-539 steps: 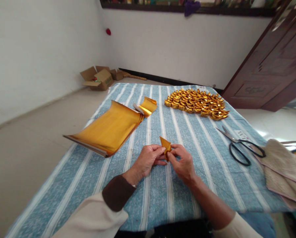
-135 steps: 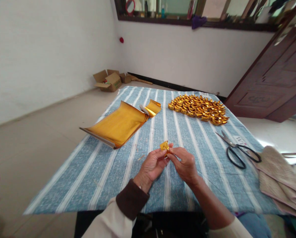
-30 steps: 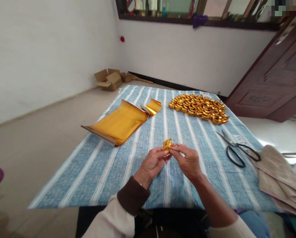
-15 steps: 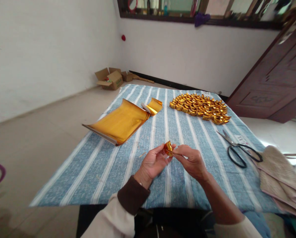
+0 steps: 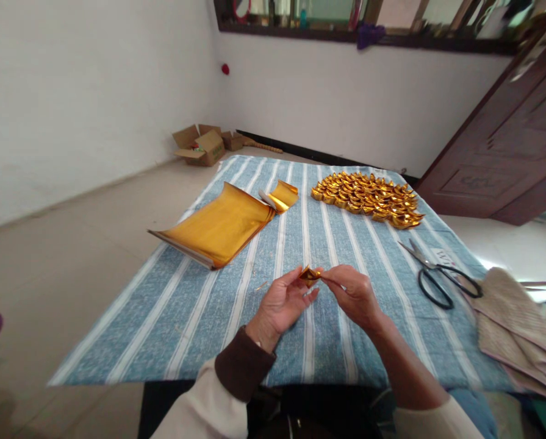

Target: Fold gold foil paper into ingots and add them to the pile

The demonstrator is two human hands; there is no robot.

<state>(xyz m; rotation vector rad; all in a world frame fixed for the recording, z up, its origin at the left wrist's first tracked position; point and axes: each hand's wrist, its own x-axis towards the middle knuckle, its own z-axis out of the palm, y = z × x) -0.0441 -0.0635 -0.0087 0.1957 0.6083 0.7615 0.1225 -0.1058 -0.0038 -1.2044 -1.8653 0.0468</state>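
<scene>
A small folded gold foil-paper ingot (image 5: 308, 274) is held just above the striped cloth, between both hands. My left hand (image 5: 285, 300) grips its left end with thumb and fingertips, palm turned up. My right hand (image 5: 352, 289) pinches its right end between thumb and forefinger. At the far right of the table, many finished gold paper ingots (image 5: 366, 198) lie packed in rows. To the left rests a stack of gold foil sheets (image 5: 220, 222) with curled edges, and a smaller stack of gold paper (image 5: 283, 196) touches its far corner.
Black-handled scissors (image 5: 432, 271) lie partly spread on the right, beside a folded beige towel (image 5: 513, 329). A blue-and-white striped cloth (image 5: 199, 329) covers the table. On the floor beyond stands an open cardboard box (image 5: 202, 146); a brown door (image 5: 487, 146) is at right.
The gold ingot has turned from upright to lying more level, its pointed edge now upward. My right hand has shifted slightly, still pinching its end; the left hand stays nearly in place.
</scene>
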